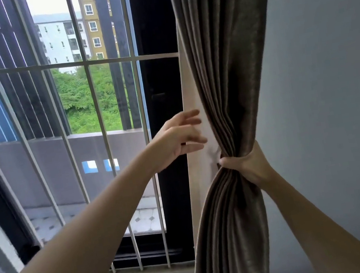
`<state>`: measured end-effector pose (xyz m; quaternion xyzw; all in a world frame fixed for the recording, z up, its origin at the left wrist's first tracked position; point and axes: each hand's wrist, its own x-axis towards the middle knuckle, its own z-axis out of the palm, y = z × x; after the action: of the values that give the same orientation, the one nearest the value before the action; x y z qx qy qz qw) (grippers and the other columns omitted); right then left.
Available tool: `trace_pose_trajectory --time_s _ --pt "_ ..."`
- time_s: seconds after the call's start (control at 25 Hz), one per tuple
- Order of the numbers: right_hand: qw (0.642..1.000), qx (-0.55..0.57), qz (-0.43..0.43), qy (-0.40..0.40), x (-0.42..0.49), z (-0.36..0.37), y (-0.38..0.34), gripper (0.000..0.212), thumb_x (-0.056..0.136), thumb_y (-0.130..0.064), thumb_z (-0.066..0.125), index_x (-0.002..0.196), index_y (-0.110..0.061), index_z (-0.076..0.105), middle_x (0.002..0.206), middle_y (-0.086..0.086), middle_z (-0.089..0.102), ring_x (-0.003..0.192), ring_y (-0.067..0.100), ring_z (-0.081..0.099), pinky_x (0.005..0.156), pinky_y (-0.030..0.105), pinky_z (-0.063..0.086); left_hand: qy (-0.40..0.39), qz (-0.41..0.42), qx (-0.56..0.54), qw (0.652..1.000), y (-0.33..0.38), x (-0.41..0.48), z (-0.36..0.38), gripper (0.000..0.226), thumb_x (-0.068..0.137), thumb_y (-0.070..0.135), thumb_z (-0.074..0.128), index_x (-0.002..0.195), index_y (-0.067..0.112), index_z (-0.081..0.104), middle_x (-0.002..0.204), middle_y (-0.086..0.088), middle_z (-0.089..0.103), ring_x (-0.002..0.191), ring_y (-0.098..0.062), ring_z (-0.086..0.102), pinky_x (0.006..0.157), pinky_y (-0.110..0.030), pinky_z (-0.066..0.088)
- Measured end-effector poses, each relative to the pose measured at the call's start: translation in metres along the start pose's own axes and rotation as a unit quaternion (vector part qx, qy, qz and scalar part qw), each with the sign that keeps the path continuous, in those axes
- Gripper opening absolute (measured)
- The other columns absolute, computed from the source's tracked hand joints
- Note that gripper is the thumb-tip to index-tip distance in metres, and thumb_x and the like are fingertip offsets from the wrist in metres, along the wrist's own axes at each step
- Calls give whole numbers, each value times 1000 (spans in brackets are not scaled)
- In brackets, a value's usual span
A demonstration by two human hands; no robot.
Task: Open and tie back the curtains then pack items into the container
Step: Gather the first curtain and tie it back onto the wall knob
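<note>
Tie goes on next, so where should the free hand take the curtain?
At the waist, just above the right hand, coming from the window side. The curtain is already bunched narrowest there, and the left hand is open beside its pale edge.

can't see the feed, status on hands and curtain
Right hand grips the gathered curtain at its waist. Left hand open beside the curtain's pale edge. No tie-back visible. Nothing in the way.

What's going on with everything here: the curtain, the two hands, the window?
curtain: drawn to the right side of the window, bunched at its middle, no tie visible on it.
right hand: grips the bunched curtain.
left hand: fingers straight, at the curtain's pale edge, holding nothing.
window: uncovered, white bars across it; open or closed, cannot tell.
</note>
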<state>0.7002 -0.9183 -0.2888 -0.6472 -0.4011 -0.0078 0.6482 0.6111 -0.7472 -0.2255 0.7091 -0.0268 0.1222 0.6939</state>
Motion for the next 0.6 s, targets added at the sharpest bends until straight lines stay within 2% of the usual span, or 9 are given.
trace_pose_trajectory --time_s 0.12,0.2,0.28,0.36,0.4,0.52,0.6 --pt "1000 -1 -1 -9 2 -38 0 38 64 16 71 82 -16 60 71 -14 69 70 -1 65 64 14 51 116 -72 113 984 -65 16 -3 33 88 0 52 121 6 58 103 -10 62 82 -19 66 84 -37 58" --pt "1000 -7 9 -3 4 -64 2 40 61 10 73 85 -19 58 69 -20 67 69 -4 64 63 13 50 130 -135 172 967 -107 26 1 25 89 5 54 112 6 63 95 -10 66 81 -19 68 84 -38 58" --pt "1000 -21 19 9 4 -88 4 36 57 -1 72 84 -19 57 69 -20 66 70 -1 63 64 16 51 130 -167 192 958 -135 37 11 26 89 9 54 113 7 63 96 -9 66 81 -18 68 80 -32 59" --pt "999 -32 25 11 5 -109 4 40 53 -8 77 85 -20 56 73 -19 65 73 3 62 67 19 52 119 -167 215 955 -150 47 26 32 90 15 54 121 8 59 102 -8 65 84 -16 65 75 -25 55" --pt "999 -36 26 11 5 -118 1 43 51 -14 79 87 -20 56 75 -19 65 75 4 62 69 20 52 112 -166 240 950 -155 54 34 38 91 20 55 127 9 54 110 -7 63 92 -17 63 78 -25 52" --pt "998 -47 32 9 5 -142 -3 47 49 -24 78 89 -20 55 80 -14 62 80 10 60 73 25 52 111 -150 293 938 -174 74 53 52 92 31 56 137 10 41 134 -8 52 119 -24 52 94 -32 45" --pt "998 -55 37 4 4 -152 -3 49 49 -25 78 91 -19 55 84 -7 59 82 15 59 75 30 51 120 -130 276 945 -184 81 62 50 91 29 58 134 10 42 133 -7 51 119 -23 50 89 -29 43"
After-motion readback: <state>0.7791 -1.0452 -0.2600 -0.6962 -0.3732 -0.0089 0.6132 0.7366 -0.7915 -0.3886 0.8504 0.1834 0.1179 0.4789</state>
